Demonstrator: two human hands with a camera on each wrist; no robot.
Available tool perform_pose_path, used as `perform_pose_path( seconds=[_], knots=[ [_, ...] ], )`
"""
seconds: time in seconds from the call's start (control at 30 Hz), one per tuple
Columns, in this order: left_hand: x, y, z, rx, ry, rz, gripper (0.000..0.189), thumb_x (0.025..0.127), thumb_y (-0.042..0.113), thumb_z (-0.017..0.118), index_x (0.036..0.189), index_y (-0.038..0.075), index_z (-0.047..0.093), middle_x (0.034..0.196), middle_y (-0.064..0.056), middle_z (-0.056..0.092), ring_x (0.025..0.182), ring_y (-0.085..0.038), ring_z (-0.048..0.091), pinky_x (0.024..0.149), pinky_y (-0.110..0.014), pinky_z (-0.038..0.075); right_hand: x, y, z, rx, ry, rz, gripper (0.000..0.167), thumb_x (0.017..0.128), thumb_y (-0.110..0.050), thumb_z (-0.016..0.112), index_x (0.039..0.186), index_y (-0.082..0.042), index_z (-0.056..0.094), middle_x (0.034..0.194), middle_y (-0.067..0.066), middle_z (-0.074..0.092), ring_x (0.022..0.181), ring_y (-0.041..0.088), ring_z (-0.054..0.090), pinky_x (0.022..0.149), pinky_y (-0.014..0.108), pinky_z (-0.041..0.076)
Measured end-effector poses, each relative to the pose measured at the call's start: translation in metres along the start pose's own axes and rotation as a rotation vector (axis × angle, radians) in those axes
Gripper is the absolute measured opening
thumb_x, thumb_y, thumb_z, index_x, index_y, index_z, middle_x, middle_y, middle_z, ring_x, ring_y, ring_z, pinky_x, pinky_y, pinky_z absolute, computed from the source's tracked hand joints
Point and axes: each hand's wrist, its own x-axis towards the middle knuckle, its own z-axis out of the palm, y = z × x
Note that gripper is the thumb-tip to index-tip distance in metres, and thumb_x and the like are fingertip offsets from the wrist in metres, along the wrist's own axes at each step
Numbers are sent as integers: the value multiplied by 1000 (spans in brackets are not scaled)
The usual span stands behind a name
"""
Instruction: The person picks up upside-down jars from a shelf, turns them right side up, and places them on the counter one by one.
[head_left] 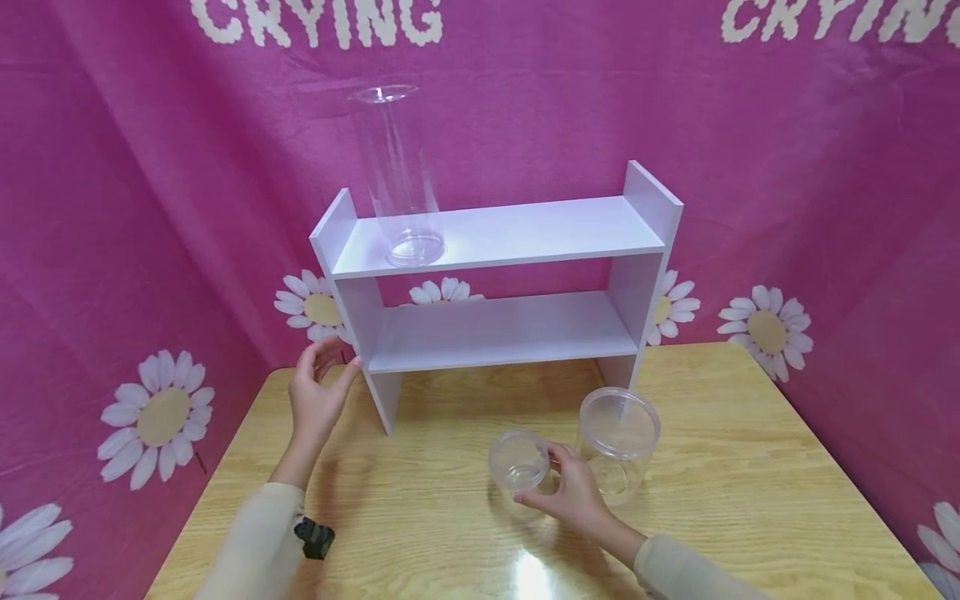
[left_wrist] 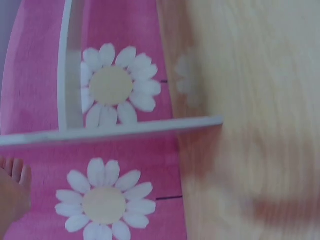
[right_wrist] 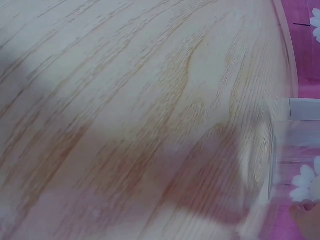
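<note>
A white two-tier shelf (head_left: 502,329) stands on the table, with a tall clear cylinder (head_left: 401,175) upright at the left of its top board. My left hand (head_left: 318,396) is beside the shelf's left side panel, its thumb tip right at the panel's edge and its fingers loosely bent. In the left wrist view, bent fingers (left_wrist: 17,170) show at the left edge, near the panel. My right hand (head_left: 573,496) grips a small clear round container (head_left: 519,461) from its right side, low over the table. Just right of that hand stands a wider clear cylinder (head_left: 619,429).
The wood-grain table (head_left: 442,517) reaches back to a pink curtain (head_left: 525,125) printed with daisies and white letters. A black wrist device (head_left: 314,537) sits on the left sleeve. Light glares off the front of the table.
</note>
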Motion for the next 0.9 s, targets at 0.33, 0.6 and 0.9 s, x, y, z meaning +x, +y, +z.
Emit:
perform_pose_path(
  seconds=[0.33,0.6,0.9],
  knots=[
    [36,12,-12,-81,-162,-69,46,84,-7,66,128,-9,52,107,9,63,100,4,59,94,-12,49,0,-2,-1,-16,21,47,78,60,-18,91,123,8,54,120,22,61,112,41,61,96,46,53],
    [51,9,-18,-123,-315,-207,44,87,-1,64,128,-9,49,94,27,63,94,9,60,84,-6,50,0,-2,0,-6,26,68,80,58,-17,92,124,9,53,122,24,59,113,41,60,97,42,52],
    [55,0,-23,-226,-359,-210,29,87,-2,64,105,20,60,92,23,68,92,8,63,83,-7,51,-2,-1,3,16,38,82,79,59,-16,91,124,9,53,121,23,60,113,40,60,98,44,51]
  ],
)
